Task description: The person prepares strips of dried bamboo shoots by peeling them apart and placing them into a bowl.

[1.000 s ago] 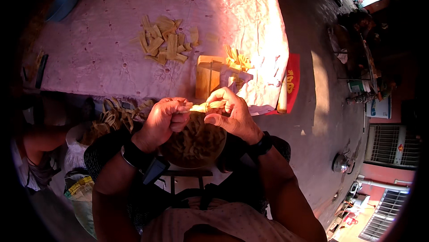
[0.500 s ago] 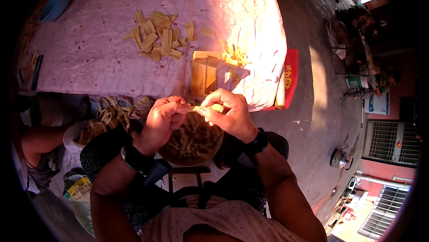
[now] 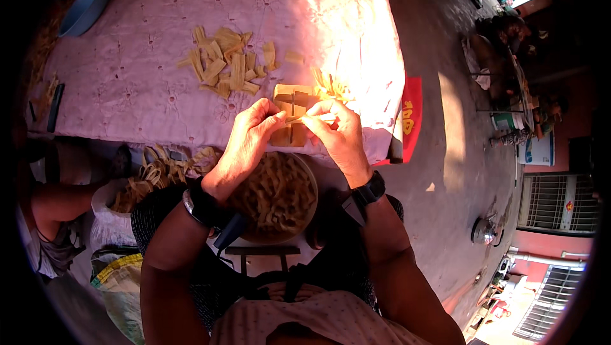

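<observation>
A narrow, pale yellow fibrous strip [image 3: 294,119] is stretched between my hands above a wooden block [image 3: 299,136] with a dark slit across it, at the table's near edge. My left hand [image 3: 249,133] pinches the strip's left end. At the other end, the fingertips of my right hand [image 3: 339,133] are closed on it. Whether the strip touches the block is hard to tell. Beyond the block, flat tan strips [image 3: 223,58] lie in a loose pile, and thin strips [image 3: 329,83] lie in bright sun. A round basin [image 3: 314,200] full of curled strips sits below my hands.
A pale pink quilted cloth [image 3: 140,71] covers the table, with a blue bowl [image 3: 84,6] at its far left. Red cloth or paper [image 3: 412,112] hangs at the right edge. At left are a bag of strips [image 3: 108,208] and another person's bare leg [image 3: 63,202]. A kettle [image 3: 485,230] stands on the floor at right.
Both hands have moved forward from over the basin to over the wooden block, still holding the strip between them. More of the basin shows now.
</observation>
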Available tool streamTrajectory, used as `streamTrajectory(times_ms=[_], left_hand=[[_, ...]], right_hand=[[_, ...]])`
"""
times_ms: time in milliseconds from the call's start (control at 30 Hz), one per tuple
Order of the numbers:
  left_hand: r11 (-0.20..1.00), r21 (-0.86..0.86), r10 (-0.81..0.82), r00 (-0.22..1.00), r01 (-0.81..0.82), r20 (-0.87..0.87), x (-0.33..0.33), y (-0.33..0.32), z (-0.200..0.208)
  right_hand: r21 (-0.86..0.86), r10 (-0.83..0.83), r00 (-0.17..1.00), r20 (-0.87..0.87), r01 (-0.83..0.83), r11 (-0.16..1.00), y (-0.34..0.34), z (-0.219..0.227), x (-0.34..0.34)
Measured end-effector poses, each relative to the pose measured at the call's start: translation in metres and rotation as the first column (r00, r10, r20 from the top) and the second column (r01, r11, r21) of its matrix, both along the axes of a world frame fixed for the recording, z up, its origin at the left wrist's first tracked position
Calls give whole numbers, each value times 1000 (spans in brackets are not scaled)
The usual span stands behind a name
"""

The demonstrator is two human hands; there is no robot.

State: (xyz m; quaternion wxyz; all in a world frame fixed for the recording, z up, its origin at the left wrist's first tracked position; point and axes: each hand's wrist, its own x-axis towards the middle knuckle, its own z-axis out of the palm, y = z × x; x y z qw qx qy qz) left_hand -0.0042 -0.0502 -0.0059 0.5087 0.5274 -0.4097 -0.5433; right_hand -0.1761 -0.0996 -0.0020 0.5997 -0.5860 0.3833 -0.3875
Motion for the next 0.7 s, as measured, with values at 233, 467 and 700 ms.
streamTrajectory(times_ms=[233, 467, 700], left_hand=[[991, -136, 29, 969, 5, 246, -3, -14, -24], [998, -61, 60, 805, -29, 590, -7, -8, -27], [973, -117, -122, 872, 199, 473, 9, 29, 11]], right_hand=[[-87, -77, 993, -93, 69, 994, -4, -20, -1], [-302, -154, 958, -243, 76, 950, 0, -37, -6], [-390, -9, 920, -393, -158, 907, 26, -6, -11]])
